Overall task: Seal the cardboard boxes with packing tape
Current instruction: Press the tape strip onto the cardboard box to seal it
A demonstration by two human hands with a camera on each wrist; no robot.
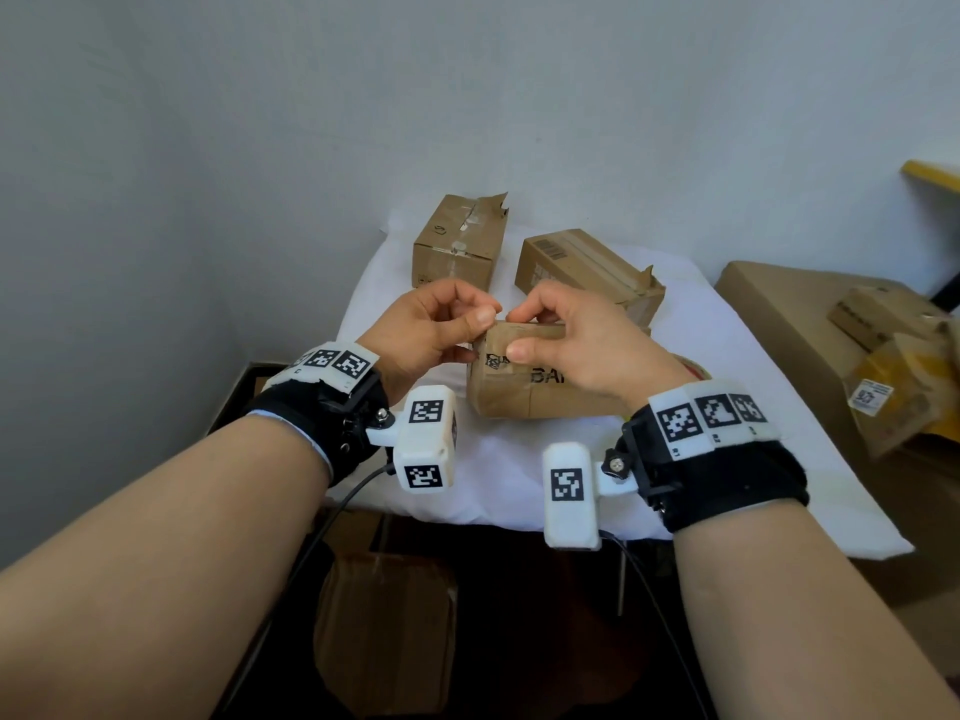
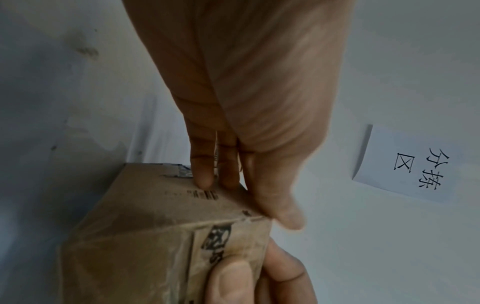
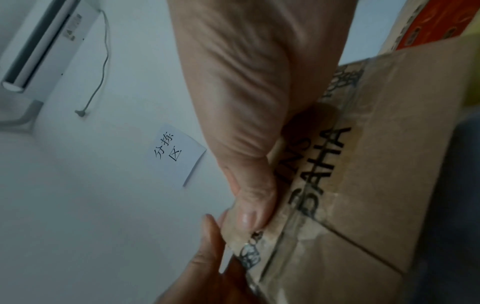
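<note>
Three cardboard boxes sit on the white-covered counter [image 1: 519, 485], and only the nearest one, the printed box [image 1: 524, 392], is being worked on. Clear tape already shows across its lettered face in the right wrist view, so this box looks well on the way to sealed (whether every seam is covered cannot be told from here). Behind the printed box, the tall box [image 1: 460, 241] stands with a torn flap sticking up, and the barcode box [image 1: 582, 267] lies to its right with a ragged flap at its end; both appear still to need closing and taping. No roll of tape can be made out for sure, though something round peeks out just behind the printed box on its right side.

Both hands meet at the upper left corner of the printed box. The left hand [image 1: 431, 330] is curled, thumb and forefinger pinched together at that corner, apparently on a tape end or edge, though the strip itself is too clear to see. The right hand [image 1: 576, 340] grips the printed box from above, thumb pressed on its lettered front face and fingers curled over its top edge. In the left wrist view the fingertips [image 2: 205, 181] rest on the top of the printed box near its edge.
</note>
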